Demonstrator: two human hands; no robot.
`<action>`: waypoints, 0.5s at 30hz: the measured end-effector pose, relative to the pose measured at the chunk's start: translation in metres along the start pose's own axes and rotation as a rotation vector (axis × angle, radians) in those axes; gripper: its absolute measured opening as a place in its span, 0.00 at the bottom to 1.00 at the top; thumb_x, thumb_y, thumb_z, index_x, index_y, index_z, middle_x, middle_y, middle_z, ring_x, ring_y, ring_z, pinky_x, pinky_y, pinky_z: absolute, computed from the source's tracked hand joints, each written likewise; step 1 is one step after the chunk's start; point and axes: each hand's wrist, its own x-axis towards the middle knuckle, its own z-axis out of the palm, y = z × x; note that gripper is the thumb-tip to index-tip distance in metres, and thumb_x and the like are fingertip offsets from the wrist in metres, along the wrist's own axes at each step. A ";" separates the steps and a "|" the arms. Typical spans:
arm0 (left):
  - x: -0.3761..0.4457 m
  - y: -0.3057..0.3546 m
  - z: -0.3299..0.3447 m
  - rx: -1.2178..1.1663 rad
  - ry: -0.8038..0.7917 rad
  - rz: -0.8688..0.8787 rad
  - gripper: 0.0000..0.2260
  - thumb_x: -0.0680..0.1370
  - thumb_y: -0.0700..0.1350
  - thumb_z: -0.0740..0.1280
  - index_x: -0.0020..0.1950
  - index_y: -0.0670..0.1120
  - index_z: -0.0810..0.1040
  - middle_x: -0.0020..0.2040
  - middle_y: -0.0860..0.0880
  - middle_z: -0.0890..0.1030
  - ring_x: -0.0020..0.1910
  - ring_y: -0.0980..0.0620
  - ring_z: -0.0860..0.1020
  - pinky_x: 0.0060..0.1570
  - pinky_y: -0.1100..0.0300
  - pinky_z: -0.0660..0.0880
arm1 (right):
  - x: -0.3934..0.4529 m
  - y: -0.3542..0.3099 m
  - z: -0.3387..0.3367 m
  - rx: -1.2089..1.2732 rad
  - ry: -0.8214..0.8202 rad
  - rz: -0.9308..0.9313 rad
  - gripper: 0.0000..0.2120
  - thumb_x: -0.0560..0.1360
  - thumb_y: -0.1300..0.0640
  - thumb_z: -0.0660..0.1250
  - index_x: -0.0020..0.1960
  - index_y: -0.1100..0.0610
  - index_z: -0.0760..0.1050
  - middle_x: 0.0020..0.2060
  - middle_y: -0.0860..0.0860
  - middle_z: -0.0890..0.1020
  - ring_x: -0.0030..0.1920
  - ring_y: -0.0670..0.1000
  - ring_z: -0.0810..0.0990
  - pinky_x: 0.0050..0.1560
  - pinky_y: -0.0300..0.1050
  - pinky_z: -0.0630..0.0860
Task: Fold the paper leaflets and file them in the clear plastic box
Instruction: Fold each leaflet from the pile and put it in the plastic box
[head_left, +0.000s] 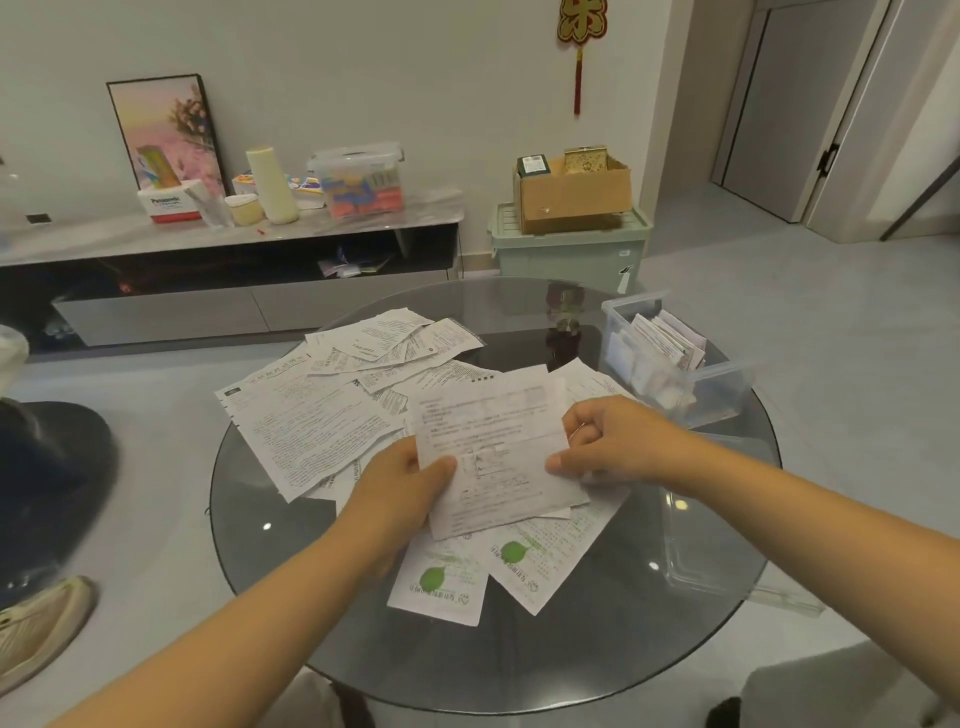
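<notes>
A white printed leaflet (493, 441) is held above the round glass table (623, 649). My left hand (400, 488) pinches its lower left edge, thumb on top. My right hand (608, 441) pinches its right edge. Beneath and to the left lies a loose pile of unfolded leaflets (322, 415); two with green leaf marks (441, 577) lie nearest me. The clear plastic box (722, 389) stands at the table's right rim, with several folded leaflets (665, 343) upright inside it.
A clear lid (711, 551) lies on the table's right side, below the box. A low TV cabinet (234, 234) with clutter runs along the wall. A green bin (571, 249) with a cardboard box stands behind the table. A shoe (36, 623) is at the left.
</notes>
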 end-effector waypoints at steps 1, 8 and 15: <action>0.001 -0.001 -0.001 0.140 0.053 0.043 0.08 0.79 0.43 0.64 0.58 0.49 0.74 0.51 0.54 0.83 0.46 0.54 0.82 0.48 0.53 0.80 | 0.003 0.000 0.006 -0.043 0.024 0.012 0.12 0.69 0.56 0.75 0.46 0.60 0.74 0.29 0.46 0.78 0.31 0.45 0.76 0.43 0.41 0.75; 0.009 -0.013 -0.001 0.828 0.089 0.312 0.42 0.73 0.51 0.71 0.77 0.55 0.46 0.74 0.51 0.53 0.71 0.51 0.59 0.68 0.55 0.61 | 0.006 0.004 0.026 -0.369 0.101 -0.007 0.37 0.68 0.51 0.74 0.69 0.51 0.55 0.42 0.45 0.74 0.46 0.48 0.77 0.46 0.45 0.76; 0.011 -0.017 -0.005 1.090 -0.222 0.461 0.31 0.74 0.64 0.63 0.74 0.54 0.63 0.76 0.57 0.58 0.74 0.58 0.54 0.70 0.58 0.43 | 0.000 0.005 0.022 -0.623 0.150 -0.328 0.38 0.69 0.46 0.72 0.73 0.38 0.54 0.70 0.43 0.57 0.69 0.48 0.55 0.68 0.47 0.56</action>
